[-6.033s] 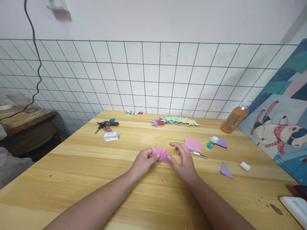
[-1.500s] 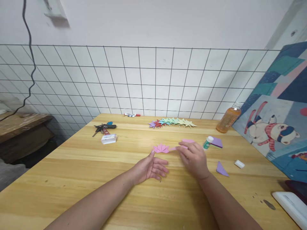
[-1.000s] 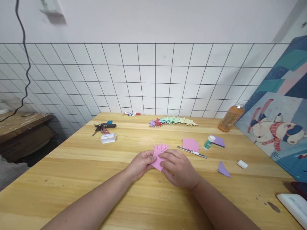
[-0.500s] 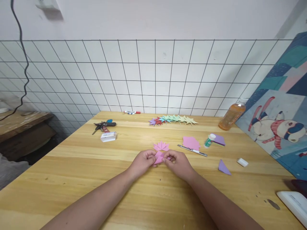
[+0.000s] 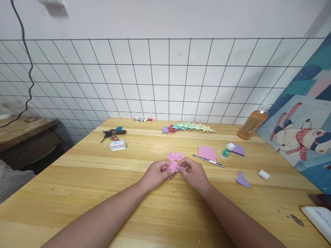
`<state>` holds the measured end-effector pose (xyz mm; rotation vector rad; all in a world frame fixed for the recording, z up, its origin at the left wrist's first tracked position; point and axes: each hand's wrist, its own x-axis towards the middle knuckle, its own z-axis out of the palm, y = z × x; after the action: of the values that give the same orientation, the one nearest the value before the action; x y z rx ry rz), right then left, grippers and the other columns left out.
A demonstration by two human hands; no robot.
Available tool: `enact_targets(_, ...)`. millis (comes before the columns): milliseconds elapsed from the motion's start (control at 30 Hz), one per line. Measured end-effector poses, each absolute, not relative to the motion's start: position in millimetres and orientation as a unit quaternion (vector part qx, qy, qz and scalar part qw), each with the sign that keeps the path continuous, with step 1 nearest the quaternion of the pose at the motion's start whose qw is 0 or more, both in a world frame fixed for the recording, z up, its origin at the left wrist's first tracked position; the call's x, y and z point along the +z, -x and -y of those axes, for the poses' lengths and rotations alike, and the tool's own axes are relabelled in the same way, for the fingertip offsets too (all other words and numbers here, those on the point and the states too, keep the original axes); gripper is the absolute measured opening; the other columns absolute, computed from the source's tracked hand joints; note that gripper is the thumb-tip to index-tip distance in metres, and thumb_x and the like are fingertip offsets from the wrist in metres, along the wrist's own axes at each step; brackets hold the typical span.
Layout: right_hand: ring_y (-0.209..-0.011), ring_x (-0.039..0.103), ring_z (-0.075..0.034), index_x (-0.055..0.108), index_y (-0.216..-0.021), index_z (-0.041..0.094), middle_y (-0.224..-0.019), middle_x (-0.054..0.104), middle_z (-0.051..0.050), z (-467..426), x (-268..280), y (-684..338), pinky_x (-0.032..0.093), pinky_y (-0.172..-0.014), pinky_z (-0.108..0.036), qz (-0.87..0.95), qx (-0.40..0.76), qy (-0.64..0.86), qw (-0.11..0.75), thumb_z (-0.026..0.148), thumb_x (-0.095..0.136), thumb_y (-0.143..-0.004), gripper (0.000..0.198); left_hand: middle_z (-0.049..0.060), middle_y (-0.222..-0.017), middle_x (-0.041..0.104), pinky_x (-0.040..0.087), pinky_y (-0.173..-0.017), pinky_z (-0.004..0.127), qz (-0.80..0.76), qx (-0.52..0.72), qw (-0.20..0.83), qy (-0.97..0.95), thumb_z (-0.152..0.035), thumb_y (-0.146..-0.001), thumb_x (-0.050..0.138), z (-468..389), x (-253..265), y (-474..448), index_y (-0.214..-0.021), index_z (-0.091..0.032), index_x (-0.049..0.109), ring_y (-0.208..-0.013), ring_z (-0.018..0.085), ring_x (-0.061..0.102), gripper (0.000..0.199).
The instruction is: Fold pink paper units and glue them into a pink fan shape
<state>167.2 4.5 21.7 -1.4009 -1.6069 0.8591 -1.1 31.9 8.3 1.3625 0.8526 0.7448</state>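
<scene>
A small folded piece of pink paper (image 5: 173,166) is pinched between my two hands, just above the wooden table (image 5: 124,213). My left hand (image 5: 159,171) grips its left side, with the thumb on the near face. On the opposite side, my right hand (image 5: 190,171) pinches the paper between thumb and fingers, which hide part of it. Right behind my hands lies a fan-shaped pink paper piece (image 5: 175,156) with pointed tips. A stack of pink paper (image 5: 207,153) and a utility knife (image 5: 209,161) lie to the right of it.
Folded paper leaves (image 5: 188,127) form a row near the wall. On the right are a glue stick (image 5: 228,151), purple paper (image 5: 238,149), a purple triangle (image 5: 243,179), a white eraser (image 5: 263,174) and a bottle (image 5: 252,123). Keys (image 5: 113,133), a small box (image 5: 118,145) and markers (image 5: 143,119) lie left.
The pink paper between my hands now shows a smaller, more compact shape, and my fingers have shifted on it. The whole view has moved slightly.
</scene>
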Motion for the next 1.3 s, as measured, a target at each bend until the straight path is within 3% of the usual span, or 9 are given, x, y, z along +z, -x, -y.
enact_targets(100, -0.066, 0.059, -0.013, 0.057, -0.096, 0.021, -0.075, 0.064, 0.0, -5.1, 20.6, -167.3, 0.044, -0.06, -0.022, 0.635, 0.354, 0.546, 0.416, 0.025, 0.054, -0.072, 0.025, 0.005, -0.071, 0.063, 0.044, -0.06, 0.022, -0.384, 0.315, 0.625, -0.602, -0.04, -0.068, 0.064, -31.7, 10.1, 0.8, -0.084, -0.011, 0.062, -0.062, 0.011, 0.057, 0.034)
enact_targets(367, -0.062, 0.058, -0.013, 0.062, -0.071, 0.018, -0.067, 0.064, -0.001, -6.7, 17.7, -167.6, 0.044, -0.059, -0.022, 0.635, 0.365, 0.555, 0.393, 0.029, 0.053, -0.073, 0.014, 0.005, -0.07, 0.064, 0.045, -0.063, 0.024, -0.403, 0.305, 0.613, -0.607, -0.039, -0.066, 0.066, -28.7, 12.4, -1.0, -0.079, -0.011, 0.063, -0.064, 0.013, 0.058, 0.032)
enact_targets(1300, -0.059, 0.056, -0.012, 0.059, -0.069, 0.02, -0.064, 0.062, 0.002, -6.4, 15.1, -169.8, 0.04, -0.055, -0.021, 0.649, 0.334, 0.567, 0.381, 0.032, 0.051, -0.075, 0.016, 0.007, -0.072, 0.065, 0.043, -0.055, 0.022, -0.393, 0.288, 0.597, -0.637, -0.046, -0.071, 0.058, -28.0, 15.6, 0.6, -0.08, -0.011, 0.062, -0.058, 0.011, 0.056, 0.037)
